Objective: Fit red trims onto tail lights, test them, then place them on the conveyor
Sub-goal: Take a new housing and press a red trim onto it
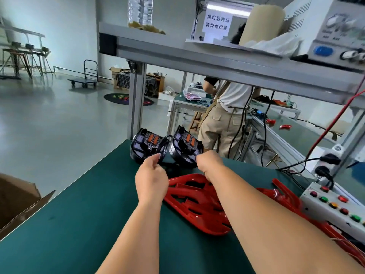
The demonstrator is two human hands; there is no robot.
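Two black tail lights with orange reflectors stand side by side at the far edge of the green table (83, 204). My left hand (151, 177) pinches the near edge of the left tail light (147, 145). Beside it, my right hand (210, 162) grips the near edge of the right tail light (184, 144). A stack of red trims (199, 202) lies on the table under my right forearm, and more red trims (284, 192) lie further right. The conveyor (308, 125) runs at the right rear with two red parts on it.
A button box (333, 204) with red, green and yellow buttons sits at the table's right edge. An aluminium shelf (217, 62) with a power supply (339, 32) hangs overhead. A cardboard box (19, 198) is at the left. Another person (225, 115) stands behind the table.
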